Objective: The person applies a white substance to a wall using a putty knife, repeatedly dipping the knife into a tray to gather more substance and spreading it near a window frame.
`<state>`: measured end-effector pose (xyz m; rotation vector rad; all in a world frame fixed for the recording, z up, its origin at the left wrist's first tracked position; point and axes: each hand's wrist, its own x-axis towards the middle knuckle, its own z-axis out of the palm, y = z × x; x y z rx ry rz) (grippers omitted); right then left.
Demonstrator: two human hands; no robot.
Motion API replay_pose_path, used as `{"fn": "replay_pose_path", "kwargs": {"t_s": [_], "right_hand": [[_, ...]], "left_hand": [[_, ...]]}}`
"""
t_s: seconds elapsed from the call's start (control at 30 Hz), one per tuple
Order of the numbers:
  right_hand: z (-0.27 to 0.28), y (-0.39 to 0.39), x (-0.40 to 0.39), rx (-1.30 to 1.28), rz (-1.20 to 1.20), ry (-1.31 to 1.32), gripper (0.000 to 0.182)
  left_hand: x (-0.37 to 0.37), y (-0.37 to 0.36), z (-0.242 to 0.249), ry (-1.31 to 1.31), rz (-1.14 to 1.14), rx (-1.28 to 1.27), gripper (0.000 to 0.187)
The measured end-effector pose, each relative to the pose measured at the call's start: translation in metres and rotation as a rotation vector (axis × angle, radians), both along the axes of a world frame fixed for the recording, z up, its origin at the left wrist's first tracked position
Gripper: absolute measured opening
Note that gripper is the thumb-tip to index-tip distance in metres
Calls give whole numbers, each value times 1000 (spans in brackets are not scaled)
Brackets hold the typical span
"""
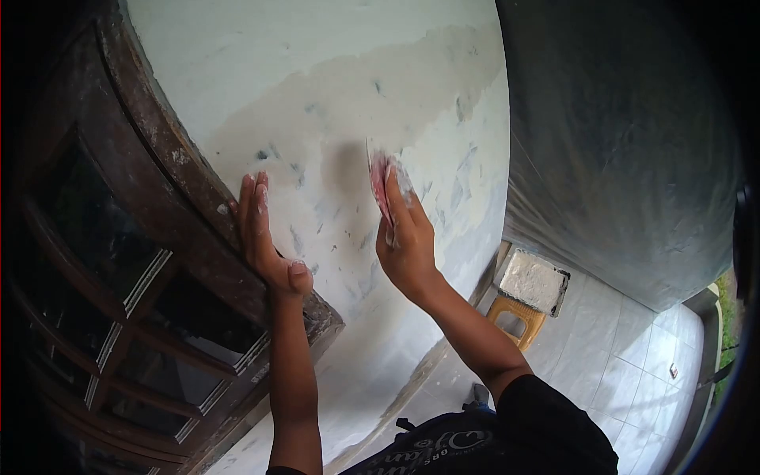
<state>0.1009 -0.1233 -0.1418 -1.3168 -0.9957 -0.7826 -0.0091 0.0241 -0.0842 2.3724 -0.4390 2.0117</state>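
Observation:
My right hand (408,245) grips a flat pinkish-red putty spreader (378,186), smeared with white paste, against the wall (317,103). White paste also coats the fingers of that hand. The wall is pale, with a greyish damp-looking band and scattered dark marks. My left hand (269,237) is open, its fingers stretched upward along the edge of the brown wooden window frame (186,186), where frame and wall meet. White residue shows on its fingertips, and nothing is in it.
Below right, a tray of white paste (534,281) stands on a yellow stool (518,317). A dark plastic sheet (617,142) hangs at the right. Pale tiles (594,340) cover the floor. Glass panes (190,317) fill the window at left.

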Motion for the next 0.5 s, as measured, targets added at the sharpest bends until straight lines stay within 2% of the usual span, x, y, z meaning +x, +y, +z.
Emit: {"fn": "replay_pose_path", "kwargs": {"t_s": [0.07, 0.13, 0.23, 0.33, 0.4, 0.5], "right_hand": [[20, 18, 12, -28, -24, -37, 80], [18, 44, 18, -9, -162, -261, 77], [-23, 47, 2, -85, -42, -187, 75], [-60, 18, -9, -155, 71, -109, 77], [-60, 5, -4, -177, 126, -66, 79], [-33, 1, 24, 6, -35, -48, 82]], "left_hand": [[1, 1, 0, -3, -22, 5, 82], [0, 2, 1, 0, 10, 25, 83], [-2, 4, 2, 3, 47, 51, 83], [-1, 2, -1, 1, 37, 31, 84], [3, 3, -1, -4, 16, 11, 84], [4, 2, -4, -49, 29, -30, 86]]}}
